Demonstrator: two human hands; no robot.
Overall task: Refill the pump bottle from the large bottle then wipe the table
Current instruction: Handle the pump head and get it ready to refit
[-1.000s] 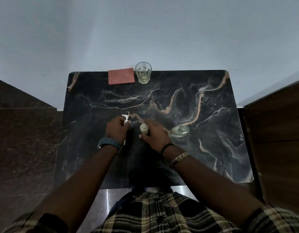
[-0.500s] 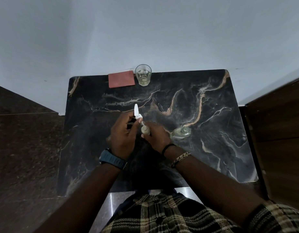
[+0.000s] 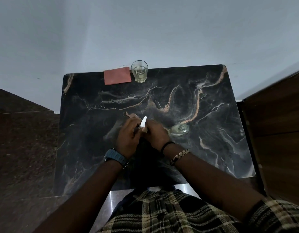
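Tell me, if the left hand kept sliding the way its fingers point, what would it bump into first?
Probably the right hand: the left hand points up and rightward and already meets it around the white pump head. Beyond them the dark table looks bare along that line, though depth is hard to judge.

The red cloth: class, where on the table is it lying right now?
In the head view, the red cloth lies flat at the table's far edge, left of centre, beside the drinking glass.

tabletop (image 3: pixel 212 148) centre: left hand (image 3: pixel 126 138) and right hand (image 3: pixel 156 134) touching, pump head (image 3: pixel 143 122) between them | large bottle (image 3: pixel 178 130) just right of right hand | far edge: glass (image 3: pixel 139 71), cloth (image 3: pixel 117 75) beside its left
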